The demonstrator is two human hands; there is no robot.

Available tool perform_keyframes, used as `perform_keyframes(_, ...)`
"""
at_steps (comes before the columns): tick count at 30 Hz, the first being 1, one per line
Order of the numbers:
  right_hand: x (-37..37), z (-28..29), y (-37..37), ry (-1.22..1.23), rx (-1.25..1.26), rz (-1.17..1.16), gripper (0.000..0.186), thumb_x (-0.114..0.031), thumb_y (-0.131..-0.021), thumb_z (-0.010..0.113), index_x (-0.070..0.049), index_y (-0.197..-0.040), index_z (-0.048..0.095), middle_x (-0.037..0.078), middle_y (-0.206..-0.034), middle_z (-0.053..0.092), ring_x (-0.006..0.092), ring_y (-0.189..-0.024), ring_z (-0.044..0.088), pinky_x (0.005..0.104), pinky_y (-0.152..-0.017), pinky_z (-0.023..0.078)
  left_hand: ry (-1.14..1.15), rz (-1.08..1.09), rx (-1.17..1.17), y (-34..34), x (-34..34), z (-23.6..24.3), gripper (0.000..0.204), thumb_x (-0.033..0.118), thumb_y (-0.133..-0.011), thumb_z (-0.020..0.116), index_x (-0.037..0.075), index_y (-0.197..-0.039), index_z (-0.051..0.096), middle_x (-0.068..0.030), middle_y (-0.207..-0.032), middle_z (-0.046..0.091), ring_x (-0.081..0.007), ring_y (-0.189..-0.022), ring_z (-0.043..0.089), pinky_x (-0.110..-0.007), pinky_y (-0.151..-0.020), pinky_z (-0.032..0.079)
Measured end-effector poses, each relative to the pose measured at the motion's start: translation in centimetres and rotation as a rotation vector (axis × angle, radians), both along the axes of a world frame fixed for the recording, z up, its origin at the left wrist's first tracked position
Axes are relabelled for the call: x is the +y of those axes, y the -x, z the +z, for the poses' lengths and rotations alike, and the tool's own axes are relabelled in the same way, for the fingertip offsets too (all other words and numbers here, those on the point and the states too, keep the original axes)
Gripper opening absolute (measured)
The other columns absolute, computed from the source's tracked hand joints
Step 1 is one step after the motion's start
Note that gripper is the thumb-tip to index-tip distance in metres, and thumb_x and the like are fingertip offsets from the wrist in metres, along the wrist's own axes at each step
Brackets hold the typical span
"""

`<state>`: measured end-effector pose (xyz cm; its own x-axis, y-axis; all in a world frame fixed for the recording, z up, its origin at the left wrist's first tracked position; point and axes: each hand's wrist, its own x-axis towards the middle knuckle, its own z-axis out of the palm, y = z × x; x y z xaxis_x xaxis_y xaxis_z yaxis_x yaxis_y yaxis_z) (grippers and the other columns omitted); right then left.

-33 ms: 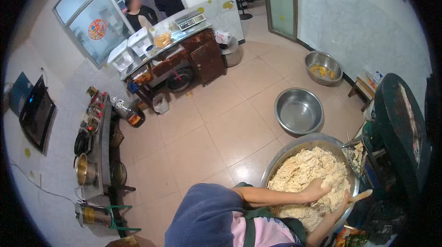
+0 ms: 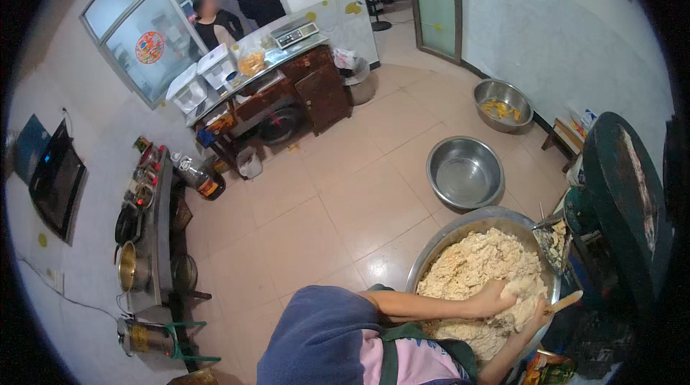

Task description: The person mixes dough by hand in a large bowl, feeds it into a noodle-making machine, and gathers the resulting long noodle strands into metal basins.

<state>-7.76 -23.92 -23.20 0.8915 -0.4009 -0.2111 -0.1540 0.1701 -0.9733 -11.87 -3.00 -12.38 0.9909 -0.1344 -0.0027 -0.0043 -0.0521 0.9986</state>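
Note:
A large metal basin (image 2: 431, 256) at the lower right holds a big, lumpy mass of pale dough (image 2: 474, 270). Deep in that mass, my left hand (image 2: 494, 299) is closed on a soft clump of the dough. Just to its right, by the basin's near right rim, my right hand (image 2: 533, 319) is also closed. A pale wooden handle (image 2: 565, 303) juts out rightward from it over the rim; the other end of this tool is hidden by the hand and the dough.
An empty metal basin (image 2: 466, 173) and one with yellow pieces (image 2: 503, 106) stand on the floor beyond. A dark green machine (image 2: 618, 205) rises close at right. Shelves with pots (image 2: 147, 241) line the left wall. Two people stand behind a counter (image 2: 316, 90) with a scale.

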Motion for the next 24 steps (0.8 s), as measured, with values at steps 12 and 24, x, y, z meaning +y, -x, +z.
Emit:
perform_keyframes(12, 2.3, 9.0, -2.1, 1.004, 0.141, 0.354, 0.040, -0.018, -0.090, 0.059, 0.003, -0.123, 0.053, 0.016, -0.107, 0.058, 0.0246, -0.098, 0.056, 0.0379, -0.082, 0.047, -0.313, -0.190, -0.155, 1.7, 5.0, 0.7, 0.040, 0.022, -0.083, 0.057, -0.003, -0.110, 0.043, -0.0258, -0.071, 0.058, -0.0416, -0.067, 0.060, -0.045, -0.061, 0.047)
perform_keyframes(24, 10.5, 8.1, 4.3, 0.296, -0.098, 0.401, 0.033, -0.004, -0.076, 0.070, 0.000, -0.106, 0.058, -0.002, -0.073, 0.042, 0.0092, -0.064, 0.040, 0.0256, -0.058, 0.035, -0.107, 0.095, 0.049, -1.1, 2.1, -4.5, 0.063, 0.051, -0.093, 0.043, -0.011, -0.097, 0.054, -0.0245, -0.075, 0.056, -0.0366, -0.073, 0.056, -0.043, -0.067, 0.044)
